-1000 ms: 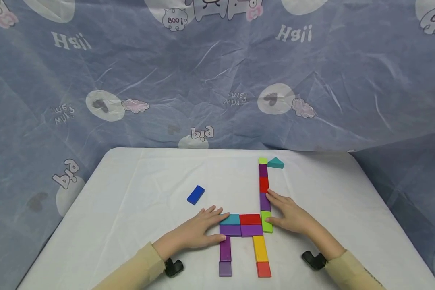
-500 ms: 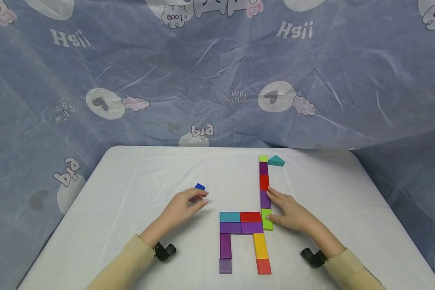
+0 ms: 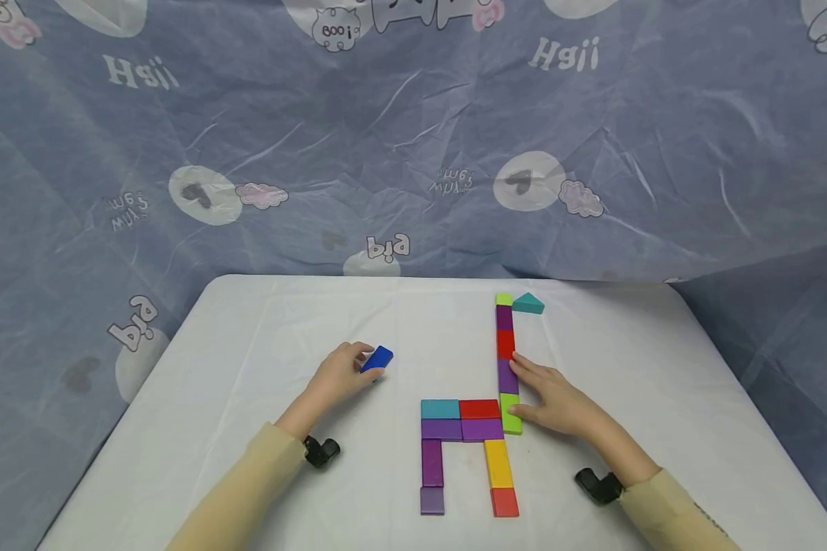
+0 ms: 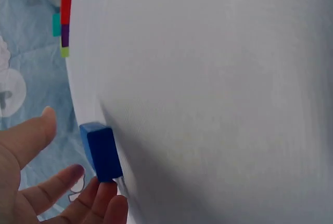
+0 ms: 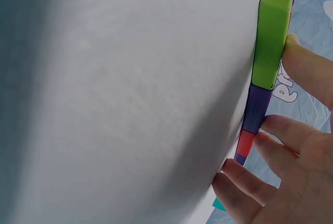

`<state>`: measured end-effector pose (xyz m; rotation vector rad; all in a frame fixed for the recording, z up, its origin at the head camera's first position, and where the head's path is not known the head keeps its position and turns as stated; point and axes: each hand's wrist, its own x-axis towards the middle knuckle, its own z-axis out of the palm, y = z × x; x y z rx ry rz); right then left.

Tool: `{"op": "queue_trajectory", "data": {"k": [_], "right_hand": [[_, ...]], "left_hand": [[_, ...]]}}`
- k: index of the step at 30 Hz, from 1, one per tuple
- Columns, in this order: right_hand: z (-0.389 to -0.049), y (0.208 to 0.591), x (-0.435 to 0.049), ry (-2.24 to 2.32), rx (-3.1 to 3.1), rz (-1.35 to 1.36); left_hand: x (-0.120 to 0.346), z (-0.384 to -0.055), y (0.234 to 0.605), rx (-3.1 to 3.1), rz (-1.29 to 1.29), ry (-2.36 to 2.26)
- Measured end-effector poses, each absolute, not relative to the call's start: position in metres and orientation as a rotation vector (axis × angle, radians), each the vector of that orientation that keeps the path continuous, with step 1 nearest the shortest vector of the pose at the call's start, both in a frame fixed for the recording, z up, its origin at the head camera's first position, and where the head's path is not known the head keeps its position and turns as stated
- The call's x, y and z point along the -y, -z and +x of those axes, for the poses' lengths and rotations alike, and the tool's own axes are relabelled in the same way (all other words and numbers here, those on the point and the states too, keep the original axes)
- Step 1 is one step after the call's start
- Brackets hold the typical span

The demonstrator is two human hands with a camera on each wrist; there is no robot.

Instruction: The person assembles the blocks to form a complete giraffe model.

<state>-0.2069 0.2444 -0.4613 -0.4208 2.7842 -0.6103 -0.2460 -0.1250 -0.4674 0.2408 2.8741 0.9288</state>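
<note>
Beside a blue rectangular block (image 3: 377, 357), left of the arranged blocks, is my left hand (image 3: 338, 375). In the left wrist view its fingertips touch the near end of the blue block (image 4: 103, 151), while the thumb stands apart from it. My right hand (image 3: 558, 399) rests with extended fingers along the right side of an upright column of blocks. Its thumb touches the light green block (image 3: 511, 413) and its fingertips lie by the purple block (image 3: 508, 376) and red block (image 3: 505, 343). A teal triangular block (image 3: 528, 304) sits at the column's far end.
Left of the column, a teal block (image 3: 440, 409), a red block (image 3: 478, 409) and two purple ones form a flat body. Two legs extend nearer, one purple (image 3: 432, 462), one yellow (image 3: 498, 464) over red. White cloth covers the table (image 3: 282, 321); a printed blue sheet (image 3: 358, 138) hangs behind.
My left hand has left the teal and purple blocks and moved up and left to the blue block, which has shifted slightly. My right hand stays at the column.
</note>
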Motion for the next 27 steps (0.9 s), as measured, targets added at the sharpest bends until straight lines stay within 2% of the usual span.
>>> {"op": "queue_trajectory", "data": {"k": [9,17,27], "right_hand": [[-0.208,0.463,-0.244,0.611,-2.778,-0.427],[-0.207,0.463,-0.243,0.610,-2.777,-0.432],[-0.206,0.461,-0.244,0.616,-2.783,-0.433]], "left_hand": [[0.117,-0.247,0.469,-2.926,0.225,-0.804],[0.124,-0.241,0.469,-2.998,0.224,-0.870],[0.113,-0.205,0.468,-2.962,0.494,-0.834]]}}
